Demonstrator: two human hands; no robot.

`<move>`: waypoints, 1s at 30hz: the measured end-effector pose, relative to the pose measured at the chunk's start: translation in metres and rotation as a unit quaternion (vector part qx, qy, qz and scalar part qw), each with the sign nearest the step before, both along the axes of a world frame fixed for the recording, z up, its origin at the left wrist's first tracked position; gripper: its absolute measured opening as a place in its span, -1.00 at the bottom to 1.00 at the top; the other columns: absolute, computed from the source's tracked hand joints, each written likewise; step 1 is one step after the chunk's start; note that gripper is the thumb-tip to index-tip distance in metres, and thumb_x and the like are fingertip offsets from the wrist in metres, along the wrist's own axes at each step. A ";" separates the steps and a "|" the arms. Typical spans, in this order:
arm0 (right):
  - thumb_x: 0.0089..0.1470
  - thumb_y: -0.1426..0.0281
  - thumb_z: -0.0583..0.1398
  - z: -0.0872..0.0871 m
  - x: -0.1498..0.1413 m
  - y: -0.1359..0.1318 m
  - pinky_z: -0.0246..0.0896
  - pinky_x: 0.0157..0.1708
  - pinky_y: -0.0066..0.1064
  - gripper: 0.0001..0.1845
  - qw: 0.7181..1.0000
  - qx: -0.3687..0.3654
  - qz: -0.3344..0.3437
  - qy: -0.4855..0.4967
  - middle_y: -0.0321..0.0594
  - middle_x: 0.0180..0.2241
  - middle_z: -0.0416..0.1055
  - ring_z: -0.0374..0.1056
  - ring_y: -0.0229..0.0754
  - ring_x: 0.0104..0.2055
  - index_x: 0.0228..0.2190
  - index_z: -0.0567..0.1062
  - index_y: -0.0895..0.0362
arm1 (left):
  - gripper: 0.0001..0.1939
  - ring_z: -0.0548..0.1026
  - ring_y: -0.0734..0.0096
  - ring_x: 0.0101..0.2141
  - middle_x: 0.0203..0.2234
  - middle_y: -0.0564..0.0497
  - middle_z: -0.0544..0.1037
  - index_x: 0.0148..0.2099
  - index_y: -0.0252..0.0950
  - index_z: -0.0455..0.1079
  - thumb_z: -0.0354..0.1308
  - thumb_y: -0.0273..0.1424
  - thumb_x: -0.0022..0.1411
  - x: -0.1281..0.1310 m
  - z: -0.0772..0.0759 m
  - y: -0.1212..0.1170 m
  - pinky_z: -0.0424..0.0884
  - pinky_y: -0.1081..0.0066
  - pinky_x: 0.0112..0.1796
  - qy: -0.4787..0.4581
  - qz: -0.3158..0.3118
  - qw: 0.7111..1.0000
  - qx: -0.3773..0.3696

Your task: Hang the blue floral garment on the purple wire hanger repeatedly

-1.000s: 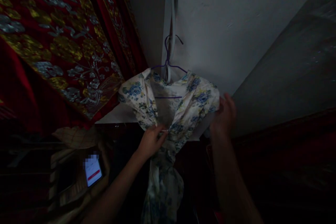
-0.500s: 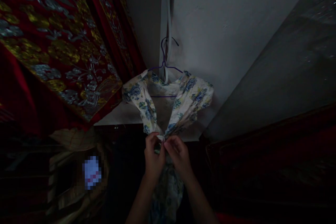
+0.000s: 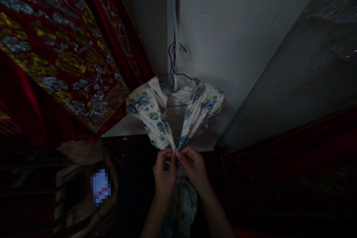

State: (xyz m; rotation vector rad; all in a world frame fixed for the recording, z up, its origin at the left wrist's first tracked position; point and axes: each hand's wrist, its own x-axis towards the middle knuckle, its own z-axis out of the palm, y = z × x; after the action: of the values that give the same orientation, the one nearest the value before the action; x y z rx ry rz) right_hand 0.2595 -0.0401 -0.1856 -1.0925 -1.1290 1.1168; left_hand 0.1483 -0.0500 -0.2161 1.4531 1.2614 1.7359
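Observation:
A white dress with blue and green flowers (image 3: pixel 152 109) hangs from a purple wire hanger (image 3: pixel 172 68) against the wall. Its front opens in a deep V from the collar down to my fingers. My left hand (image 3: pixel 165 169) pinches the left front edge at the bottom of that V. Right beside it, my right hand (image 3: pixel 193 165) pinches the other edge, the fingertips of both hands touching or nearly so. Whatever small fastening may lie between the fingertips is hidden. Below my hands the dress's lower part falls into shadow between my forearms.
Red cloth with gold and silver embroidery (image 3: pixel 69 55) hangs at the left. A white cable (image 3: pixel 175 18) runs down the wall (image 3: pixel 223 37) behind the hanger. At lower left stands a wooden chair-like frame (image 3: pixel 60 193) with a blurred-out bright patch (image 3: pixel 100 187). Dark red material (image 3: pixel 306 156) lies at right.
Both hands have moved slightly down in view, still pinching the dress front. The left front panel is now drawn straighter and spread wider. The view has shifted a little.

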 end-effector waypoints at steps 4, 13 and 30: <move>-0.03 0.04 0.31 0.007 0.002 -0.002 -0.09 -0.63 -0.50 -0.58 0.990 -0.095 0.071 0.069 -0.38 -0.69 0.28 0.08 -0.38 -0.66 -0.56 0.43 0.14 | -0.89 0.56 0.41 -0.33 -0.35 0.03 0.56 -0.11 -0.25 0.43 0.18 -0.44 0.30 0.004 0.003 0.000 0.48 0.47 -0.25 0.009 0.002 1.000 -0.006; -0.07 0.11 0.31 0.007 0.010 0.013 -0.25 -0.71 -0.53 -0.61 0.974 -0.155 0.119 0.110 -0.30 -0.77 0.31 0.07 -0.41 -0.75 -0.53 0.58 0.23 | -0.88 0.57 0.36 -0.33 -0.35 0.01 0.59 -0.10 -0.26 0.43 0.18 -0.36 0.34 0.005 0.002 0.001 0.46 0.42 -0.25 -0.007 -0.027 0.998 -0.048; -0.18 0.20 0.38 0.107 0.017 0.073 -0.32 -0.71 -0.48 -0.74 0.987 -0.006 0.025 0.159 -0.35 -0.74 0.25 -0.04 -0.42 -0.69 -0.55 0.62 0.17 | -0.93 0.46 0.38 -0.41 -0.45 0.05 0.48 -0.26 -0.27 0.38 0.14 -0.39 0.31 0.012 -0.019 0.011 0.37 0.45 -0.33 0.040 -0.038 0.997 -0.061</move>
State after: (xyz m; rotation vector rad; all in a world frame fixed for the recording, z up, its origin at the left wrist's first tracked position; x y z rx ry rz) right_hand 0.2769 0.0333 -0.0788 -0.8619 -0.9017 1.2861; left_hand 0.1605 -0.0387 -0.2347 1.4923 1.3123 1.5382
